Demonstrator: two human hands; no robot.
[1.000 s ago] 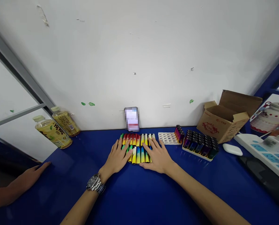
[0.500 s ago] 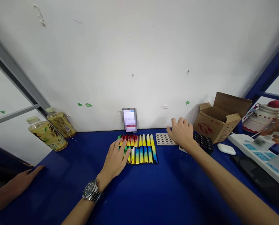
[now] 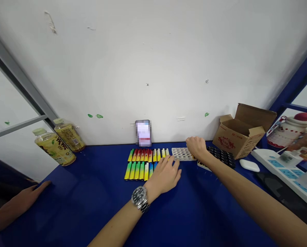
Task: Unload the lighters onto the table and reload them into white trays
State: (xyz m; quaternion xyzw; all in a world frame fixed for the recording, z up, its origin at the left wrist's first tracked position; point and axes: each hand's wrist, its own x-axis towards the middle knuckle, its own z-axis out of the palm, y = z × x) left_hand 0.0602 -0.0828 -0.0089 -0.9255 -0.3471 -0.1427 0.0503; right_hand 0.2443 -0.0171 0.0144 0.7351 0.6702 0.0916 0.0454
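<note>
White wall fills the bg, blue table under you. Box sits back R, flaps up; power strip R of it; 2 bottles back L; another person's hand at the table's L edge.

Now yours: R hand has gone from the lighters to the white tray, & in the last half sec its fingers have curled in over the tray's R end. Can't tell if they've got anything; back of the hand blocks it. L hand has slid off the green end: fingers loose & apart, bent over the lower row's R end, nothing seen gripped.

Rack w/ black tops is partly behind your R forearm. Phone leans on the wall. Lighters: 2 rows flat on the table, L of the tray; upper row nearer the wall. Greens now fully in view, blues mostly covered. Prob means work's split: L on rows, R at tray.
</note>
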